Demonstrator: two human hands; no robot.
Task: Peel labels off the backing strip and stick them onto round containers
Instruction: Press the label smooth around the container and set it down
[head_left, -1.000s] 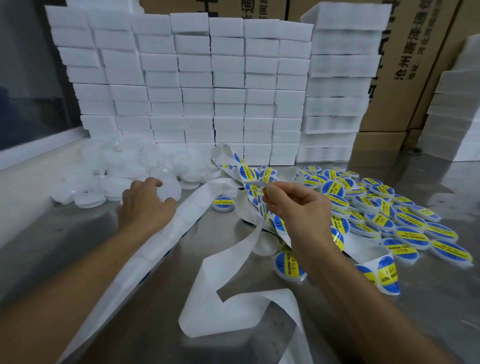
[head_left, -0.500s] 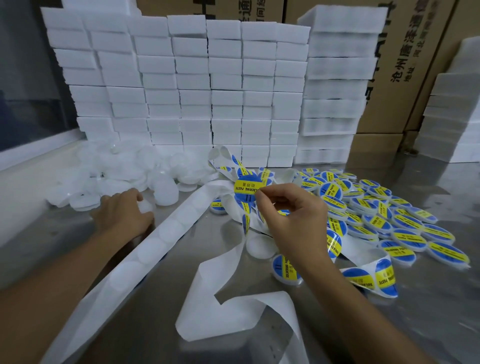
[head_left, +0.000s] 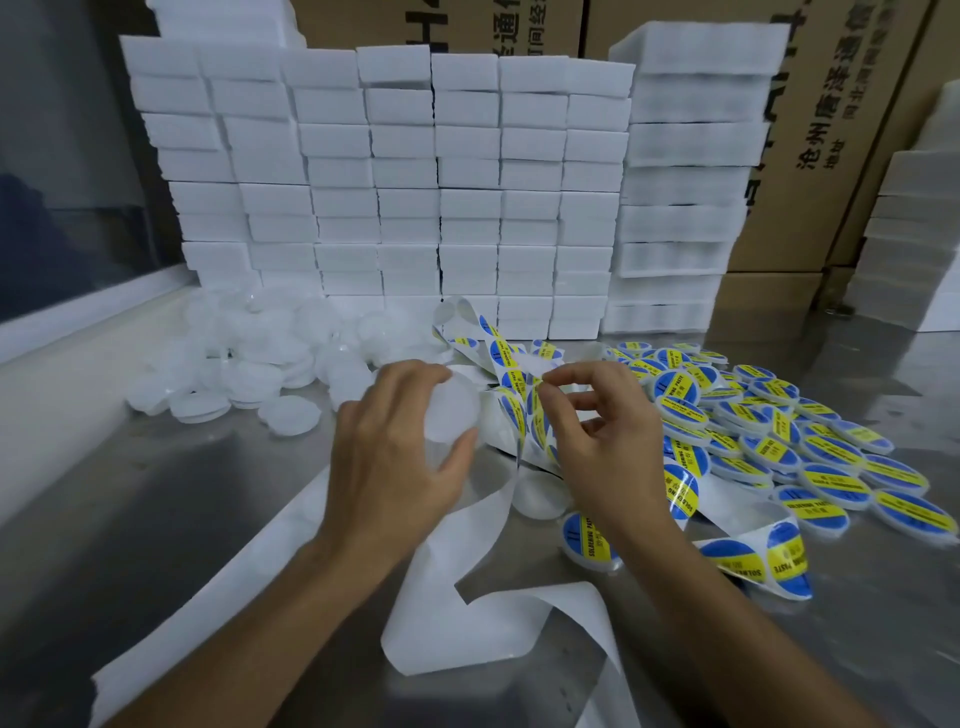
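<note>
My left hand (head_left: 395, 457) grips a plain white round container (head_left: 453, 413) above the table's middle. Just to its right, my right hand (head_left: 605, 436) pinches a peeled label (head_left: 535, 364) at its fingertips, pale back towards me, a little apart from the container. The label strip (head_left: 519, 415) with blue-and-yellow labels runs under my right hand to a curled end (head_left: 753, 561). Bare white backing strip (head_left: 467, 597) loops across the front. Plain containers (head_left: 249, 364) are heaped at the left, labelled ones (head_left: 779, 436) at the right.
A wall of stacked white boxes (head_left: 415, 182) stands behind the work area, with brown cartons (head_left: 841, 130) beyond. One labelled container (head_left: 587, 540) and one plain container (head_left: 537, 496) lie near my right wrist. The metal tabletop (head_left: 156, 493) meets a pale ledge (head_left: 52, 338) at the left.
My left hand took a plain container from the left heap and carried it to the middle. My right hand peeled a label off the strip and turned it towards the container.
</note>
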